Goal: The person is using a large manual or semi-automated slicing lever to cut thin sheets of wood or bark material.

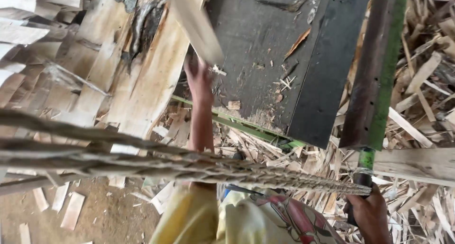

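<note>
Left hand (pixel 198 75) clamped on pale wood strip (pixel 196 23) at dark tabletop (pixel 265 45) left edge; right hand (pixel 368 211) wrapped round green handle (pixel 365 170), scrap crowding floor below.

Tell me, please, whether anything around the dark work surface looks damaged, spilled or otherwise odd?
Yes. Wood offcuts and splinters lie strewn in a heap below the dark table, with chips scattered on its top. A pale slab at upper left has a dark, rotten-looking split. The left hand holds a blurred plank.

Pale wood strip (pixel 196 23) tilted over dark table; green-handled lever (pixel 364 170) upright.
</note>
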